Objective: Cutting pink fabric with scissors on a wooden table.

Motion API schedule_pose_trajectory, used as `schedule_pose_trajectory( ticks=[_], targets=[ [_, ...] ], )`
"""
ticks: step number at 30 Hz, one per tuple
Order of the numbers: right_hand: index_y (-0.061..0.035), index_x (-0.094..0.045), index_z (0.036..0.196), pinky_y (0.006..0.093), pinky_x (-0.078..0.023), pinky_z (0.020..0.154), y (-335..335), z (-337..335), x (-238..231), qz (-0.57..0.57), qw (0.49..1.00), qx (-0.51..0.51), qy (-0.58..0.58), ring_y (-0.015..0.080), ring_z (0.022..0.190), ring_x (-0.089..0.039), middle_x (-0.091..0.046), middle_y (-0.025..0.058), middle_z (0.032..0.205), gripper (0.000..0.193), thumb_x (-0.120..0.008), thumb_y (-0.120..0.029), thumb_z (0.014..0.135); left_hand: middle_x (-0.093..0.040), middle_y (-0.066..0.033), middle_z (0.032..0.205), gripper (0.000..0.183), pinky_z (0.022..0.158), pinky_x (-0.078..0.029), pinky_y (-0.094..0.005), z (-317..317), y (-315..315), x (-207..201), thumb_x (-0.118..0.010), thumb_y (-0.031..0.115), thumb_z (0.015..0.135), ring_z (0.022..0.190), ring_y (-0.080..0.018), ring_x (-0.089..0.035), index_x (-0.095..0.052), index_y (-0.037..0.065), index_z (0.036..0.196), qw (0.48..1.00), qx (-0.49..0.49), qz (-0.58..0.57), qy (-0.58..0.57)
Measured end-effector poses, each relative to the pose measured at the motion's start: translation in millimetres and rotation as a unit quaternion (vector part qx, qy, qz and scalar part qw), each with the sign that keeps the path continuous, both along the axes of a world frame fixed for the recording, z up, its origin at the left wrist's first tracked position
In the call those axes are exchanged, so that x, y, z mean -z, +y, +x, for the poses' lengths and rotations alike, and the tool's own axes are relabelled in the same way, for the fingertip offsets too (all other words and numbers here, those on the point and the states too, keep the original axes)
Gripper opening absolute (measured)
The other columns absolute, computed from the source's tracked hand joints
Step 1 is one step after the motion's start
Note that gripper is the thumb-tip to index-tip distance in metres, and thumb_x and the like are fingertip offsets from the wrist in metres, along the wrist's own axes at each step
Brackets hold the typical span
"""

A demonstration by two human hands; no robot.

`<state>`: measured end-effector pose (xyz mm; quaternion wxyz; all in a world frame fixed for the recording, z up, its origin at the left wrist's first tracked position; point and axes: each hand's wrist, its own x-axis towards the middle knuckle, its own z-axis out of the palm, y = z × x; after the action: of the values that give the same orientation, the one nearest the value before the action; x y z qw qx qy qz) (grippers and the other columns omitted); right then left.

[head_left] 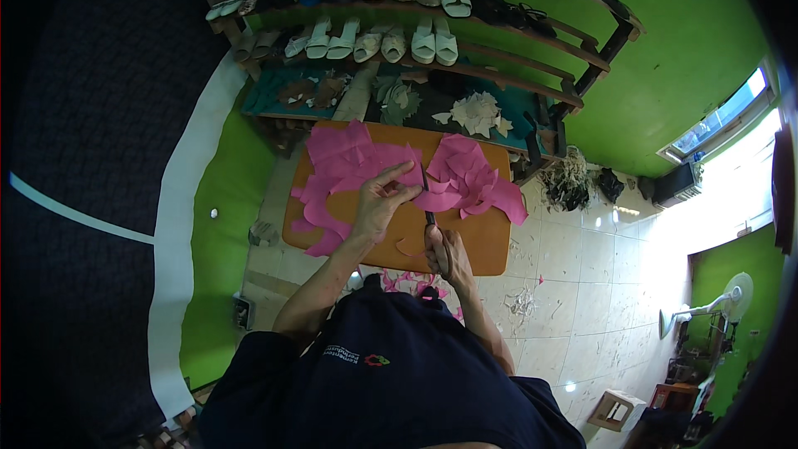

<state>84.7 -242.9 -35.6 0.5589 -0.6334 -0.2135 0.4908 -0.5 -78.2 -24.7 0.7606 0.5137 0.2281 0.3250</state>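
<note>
While scissors [430, 218] are held, shirt lettering [339, 354] shows.

On my feed, vivid pink pieces [337, 148] show to either side of the left hand [381, 202], over an orange-brown tabletop [489, 243], with dark scissors [430, 218] in the right hand [447, 254]. Below both hands I see a navy shirt [332, 403] with a red-and-green emblem [377, 360]; beyond them, white sandals [423, 44] and a bright green wall [694, 25].
</note>
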Motion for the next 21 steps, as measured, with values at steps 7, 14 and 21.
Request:
schedule_pose_trajectory(
  ticks=[7, 14, 21],
  targets=[
    [-0.0099, -0.044, 0.071, 0.0248, -0.031, 0.039, 2.1, -3.8, 2.2, -0.007, 1.0, 0.019, -0.018, 0.007, 0.042, -0.037, -0.038, -0.0041, 0.055, 0.061, -0.061, -0.066, 0.088, -0.059, 0.0046, 0.078, 0.05, 0.08, -0.051, -0.0195, 0.5, -4.6, -1.6, -0.075, -0.003, 0.082, 0.074, -0.0031, -0.057, -0.061, 0.004, 0.13, 1.0, -0.011, -0.019, 0.0],
    [-0.0115, -0.045, 0.068, 0.0242, -0.032, 0.037, 1.2, -4.1, 9.0, -0.021, 0.998, 0.047, -0.046, 0.0062, 0.041, -0.039, -0.04, -0.0053, 0.054, 0.058, -0.068, -0.062, 0.085, -0.055, 0.0063, 0.075, 0.051, 0.081, -0.05, -0.0193, 2.1, -5.9, 1.0, -0.076, -0.002, 0.082, 0.074, -0.0025, -0.055, -0.061, 0.003, 0.131, 1.0, -0.013, -0.021, -0.005],
    [-0.0101, -0.046, 0.068, 0.0243, -0.031, 0.037, -1.3, -5.4, 0.5, -0.033, 0.997, 0.041, -0.061, 0.0062, 0.041, -0.038, -0.041, -0.0048, 0.055, 0.057, -0.068, -0.06, 0.086, -0.067, -0.001, 0.088, 0.045, 0.083, -0.053, -0.0228, 2.2, -6.0, -7.8, -0.073, -0.002, 0.085, 0.083, -0.0075, -0.064, -0.062, 0.003, 0.129, 0.999, -0.021, -0.046, 0.0]
  ],
)
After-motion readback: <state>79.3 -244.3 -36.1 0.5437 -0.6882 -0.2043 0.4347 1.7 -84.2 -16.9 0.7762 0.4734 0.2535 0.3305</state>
